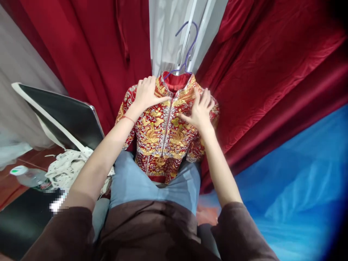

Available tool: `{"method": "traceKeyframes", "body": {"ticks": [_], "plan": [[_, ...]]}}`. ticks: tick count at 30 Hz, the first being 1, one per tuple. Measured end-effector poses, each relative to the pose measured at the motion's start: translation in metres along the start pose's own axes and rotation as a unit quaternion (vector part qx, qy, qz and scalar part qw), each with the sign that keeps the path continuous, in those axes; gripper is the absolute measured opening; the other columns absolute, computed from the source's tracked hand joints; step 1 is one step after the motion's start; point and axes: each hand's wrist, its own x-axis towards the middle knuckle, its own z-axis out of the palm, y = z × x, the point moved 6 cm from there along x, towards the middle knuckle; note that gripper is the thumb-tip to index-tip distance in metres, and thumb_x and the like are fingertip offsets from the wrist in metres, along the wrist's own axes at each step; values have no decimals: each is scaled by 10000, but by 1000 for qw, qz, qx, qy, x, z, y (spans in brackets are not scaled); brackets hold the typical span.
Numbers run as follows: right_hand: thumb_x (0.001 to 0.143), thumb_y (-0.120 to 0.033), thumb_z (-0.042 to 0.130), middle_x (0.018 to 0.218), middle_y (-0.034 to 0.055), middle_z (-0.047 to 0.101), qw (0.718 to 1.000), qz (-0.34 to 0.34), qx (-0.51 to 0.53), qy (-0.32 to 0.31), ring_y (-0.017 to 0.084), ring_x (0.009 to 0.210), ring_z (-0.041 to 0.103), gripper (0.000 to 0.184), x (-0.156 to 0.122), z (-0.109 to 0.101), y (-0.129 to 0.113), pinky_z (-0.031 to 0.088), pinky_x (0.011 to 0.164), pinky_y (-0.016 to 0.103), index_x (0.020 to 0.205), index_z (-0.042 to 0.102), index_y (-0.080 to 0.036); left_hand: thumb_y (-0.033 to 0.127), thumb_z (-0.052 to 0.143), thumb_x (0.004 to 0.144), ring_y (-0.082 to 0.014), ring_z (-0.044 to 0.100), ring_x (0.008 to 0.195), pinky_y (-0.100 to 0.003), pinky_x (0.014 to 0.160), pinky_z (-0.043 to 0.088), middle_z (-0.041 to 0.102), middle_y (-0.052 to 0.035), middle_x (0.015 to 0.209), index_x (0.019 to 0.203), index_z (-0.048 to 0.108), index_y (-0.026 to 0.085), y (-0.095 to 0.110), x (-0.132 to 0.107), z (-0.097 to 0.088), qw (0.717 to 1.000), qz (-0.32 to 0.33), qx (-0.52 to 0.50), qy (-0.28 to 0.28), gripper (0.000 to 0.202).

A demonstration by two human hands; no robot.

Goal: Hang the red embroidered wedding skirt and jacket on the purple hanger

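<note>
A red jacket (178,136) with gold and silver embroidery, a stand-up collar and a front zip stands upright over my lap, its lower edge between my thighs. A purple wire hanger (195,38) runs into its neck, the hook pointing up. My left hand (146,93) lies on the shoulder at the left, thumb stretched toward the zip. On the opposite side of the chest rests my right hand (201,110), with fingers spread and thumb pointing inward. Both hands touch the fabric without closing round it.
Dark red curtains (261,72) hang behind and to the right, beside blue fabric (301,181). At left are a black panel with a pale edge (65,108), white dotted cloth (69,168) and a plastic bottle (29,177). White sheer fabric (165,36) hangs behind the hanger.
</note>
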Motion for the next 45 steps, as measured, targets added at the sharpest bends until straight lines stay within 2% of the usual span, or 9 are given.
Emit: {"method": "traceKeyframes", "body": {"ticks": [4, 7, 17, 22, 28, 34, 37, 40, 45], "plan": [[694, -682, 744, 1644, 297, 38, 999, -25, -31, -11, 499, 1508, -32, 1292, -11, 17, -51, 76, 1138, 730, 1613, 45, -102, 805, 580, 752, -431, 541, 1220, -513, 1047, 371, 635, -232, 1143, 1199, 525, 125, 5, 7, 4, 998, -43, 32, -15, 816], [701, -695, 738, 1644, 307, 40, 999, 7, -40, -9, 507, 1508, -34, 1314, -14, 35, -67, 64, 1145, 718, 1615, 22, -80, 825, 550, 753, -411, 591, 1153, -490, 1020, 387, 650, -232, 1116, 1159, 538, 118, 6, 2, 1, 997, -51, 64, -12, 815], [774, -696, 668, 1633, 337, 32, 996, -3, -82, -30, 494, 1519, 42, 1249, -9, 66, -49, 78, 1146, 703, 1612, -34, -92, 831, 422, 817, -389, 630, 1070, -476, 973, 406, 683, -250, 1080, 1120, 571, 87, 7, -3, 9, 995, -35, 94, 23, 817], [787, -651, 679, 1634, 330, 66, 995, -18, -88, -38, 496, 1510, 89, 1207, -9, 54, -55, 132, 1152, 668, 1612, 18, -68, 648, 211, 989, -336, 649, 1054, -460, 980, 400, 709, -203, 1039, 1075, 614, 121, 5, -1, 10, 995, -51, 75, 42, 670], [983, -391, 373, 1523, 312, 369, 1000, -19, -16, -6, 418, 1389, 360, 618, -2, 19, -56, 302, 1090, 598, 1472, 414, -16, 642, 250, 992, -298, 663, 1003, -417, 967, 411, 723, -173, 992, 1011, 630, 145, -1, 2, 11, 995, -53, 70, 46, 626], [945, -537, 393, 1519, 264, 359, 989, 71, 71, 104, 419, 1379, 323, 740, 42, -20, -13, 298, 1090, 620, 1516, 338, -70, 535, 313, 1023, -254, 671, 952, -350, 873, 429, 740, -99, 983, 934, 627, 210, -8, 11, 4, 999, -33, 13, 5, 461], [958, -537, 401, 1418, 209, 473, 994, -11, 97, 47, 381, 1265, 464, 706, 58, -23, -7, 362, 1057, 586, 1550, 306, -163, 536, 354, 1012, -238, 672, 900, -314, 758, 423, 747, -82, 963, 919, 640, 224, -4, 12, -10, 1000, -25, -1, 9, 434], [992, -469, 384, 1328, 178, 527, 991, -78, 105, 7, 332, 1135, 564, 578, 60, -28, -9, 415, 1026, 530, 1505, 395, -201, 553, 306, 1017, -222, 660, 815, -321, 697, 395, 737, -82, 867, 826, 652, 223, 5, 6, -26, 997, -35, 27, 65, 516], [942, -630, 459, 1113, 115, 621, 973, -130, 193, -2, 261, 955, 592, 501, 64, -46, 6, 480, 959, 445, 1125, 644, -202, 533, 237, 1032, -214, 651, 795, -339, 690, 400, 720, -88, 872, 836, 663, 216, 21, 4, -45, 987, -55, 32, 145, 566]]}}
